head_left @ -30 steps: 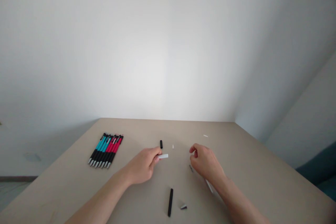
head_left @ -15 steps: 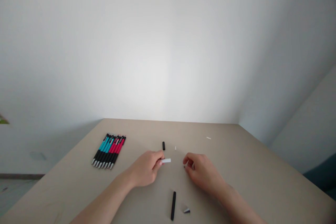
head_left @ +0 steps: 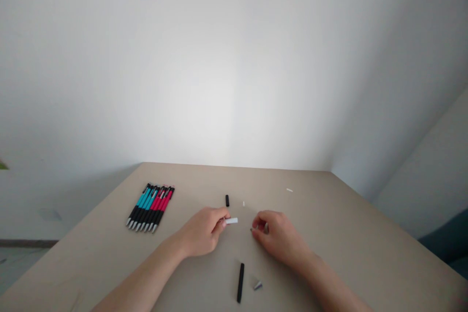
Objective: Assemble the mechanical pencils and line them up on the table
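My left hand (head_left: 204, 232) is closed, its thumb and fingers pinching a short white tube (head_left: 231, 221) that points right. To the right of it, my right hand (head_left: 276, 235) hovers low over the table with thumb and forefinger nearly together. A tiny dark piece (head_left: 251, 229) shows at those fingertips, too small to name. Between my forearms lie a slim black barrel (head_left: 240, 282) and a silver cone-shaped tip (head_left: 258, 285). Beyond my hands are a short black grip-like piece (head_left: 227, 200) and a tiny white piece (head_left: 243, 204).
A row of several pens (head_left: 150, 208), blue-and-black and red-and-black, lies side by side at the left of the beige table (head_left: 204, 178). A thin white stick (head_left: 289, 189) rests at the back right. White walls (head_left: 234, 58) rise behind the table.
My right hand has come slightly left, nearer the white tube. The silver tip has turned on the table. The left hand keeps its hold, and the whole view has shifted a little.
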`<state>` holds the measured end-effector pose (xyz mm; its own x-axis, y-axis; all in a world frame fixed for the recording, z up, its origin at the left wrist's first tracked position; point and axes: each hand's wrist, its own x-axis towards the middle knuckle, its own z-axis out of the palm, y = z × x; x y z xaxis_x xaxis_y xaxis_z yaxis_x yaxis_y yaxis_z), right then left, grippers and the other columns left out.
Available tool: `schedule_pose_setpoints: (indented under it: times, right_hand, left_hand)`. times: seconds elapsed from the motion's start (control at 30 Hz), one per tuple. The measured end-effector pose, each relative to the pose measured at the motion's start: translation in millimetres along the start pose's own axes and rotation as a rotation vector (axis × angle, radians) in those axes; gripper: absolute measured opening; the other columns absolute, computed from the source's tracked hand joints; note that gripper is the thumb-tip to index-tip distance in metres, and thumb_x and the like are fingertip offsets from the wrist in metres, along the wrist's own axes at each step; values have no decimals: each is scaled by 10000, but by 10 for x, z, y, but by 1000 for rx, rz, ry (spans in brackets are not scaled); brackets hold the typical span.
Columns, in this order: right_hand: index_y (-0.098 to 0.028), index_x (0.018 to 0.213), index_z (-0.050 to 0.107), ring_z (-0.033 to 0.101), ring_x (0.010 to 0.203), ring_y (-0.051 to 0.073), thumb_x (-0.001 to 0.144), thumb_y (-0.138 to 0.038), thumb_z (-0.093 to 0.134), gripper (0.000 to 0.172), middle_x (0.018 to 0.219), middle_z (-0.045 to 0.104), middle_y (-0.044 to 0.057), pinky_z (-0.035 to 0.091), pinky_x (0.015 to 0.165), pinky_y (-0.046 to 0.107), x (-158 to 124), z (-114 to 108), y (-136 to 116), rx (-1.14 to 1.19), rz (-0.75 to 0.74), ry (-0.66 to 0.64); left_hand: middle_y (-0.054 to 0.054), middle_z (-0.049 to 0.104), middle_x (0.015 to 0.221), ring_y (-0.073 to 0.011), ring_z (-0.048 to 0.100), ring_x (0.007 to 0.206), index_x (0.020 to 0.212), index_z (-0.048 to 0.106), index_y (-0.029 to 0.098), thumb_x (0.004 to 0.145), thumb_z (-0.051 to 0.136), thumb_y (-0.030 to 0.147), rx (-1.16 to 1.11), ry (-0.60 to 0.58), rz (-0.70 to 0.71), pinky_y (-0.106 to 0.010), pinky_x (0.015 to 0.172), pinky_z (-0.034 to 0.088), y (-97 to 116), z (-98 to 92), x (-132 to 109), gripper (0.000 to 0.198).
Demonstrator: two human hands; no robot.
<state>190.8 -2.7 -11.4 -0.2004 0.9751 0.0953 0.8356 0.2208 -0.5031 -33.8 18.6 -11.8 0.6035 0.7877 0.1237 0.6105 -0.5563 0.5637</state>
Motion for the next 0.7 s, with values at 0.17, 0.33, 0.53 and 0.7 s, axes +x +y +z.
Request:
schedule_pose_setpoints:
  times: [0.17, 0.33, 0.53, 0.7]
  right_hand:
    - [-176, 701, 673, 572, 665, 141, 721, -130, 565, 120, 706, 662, 28, 381, 623, 229, 9, 34, 9, -6, -40, -19]
    - [-169, 731, 659, 579, 741, 155, 758, -146, 571, 95, 782, 658, 42, 397, 676, 238, -13, 20, 15, 16, -66, -27]
    - [-170, 766, 650, 572, 764, 148, 779, -127, 556, 103, 820, 640, 37, 406, 691, 229, -29, 12, -22, 43, -130, -60]
    - [-173, 780, 647, 571, 769, 152, 788, -125, 553, 106, 830, 637, 38, 409, 689, 231, -30, 7, -38, 64, -159, -66]
  left_hand:
    - [18, 558, 672, -121, 474, 607, 743, 520, 198, 891, 437, 317, -8, -3, 15, -219, 569, 273, 32, -6, -5, 207]
    - [16, 528, 640, -122, 455, 590, 706, 519, 190, 890, 434, 327, 12, -2, 8, -224, 557, 266, 39, -4, -1, 245]
    - [14, 530, 626, -124, 459, 581, 701, 546, 189, 878, 449, 313, 51, 11, 11, -224, 552, 273, 49, -8, 13, 237]
    - [5, 577, 661, -130, 487, 604, 733, 601, 193, 861, 481, 288, 56, 25, 29, -222, 572, 303, 44, -8, 13, 199]
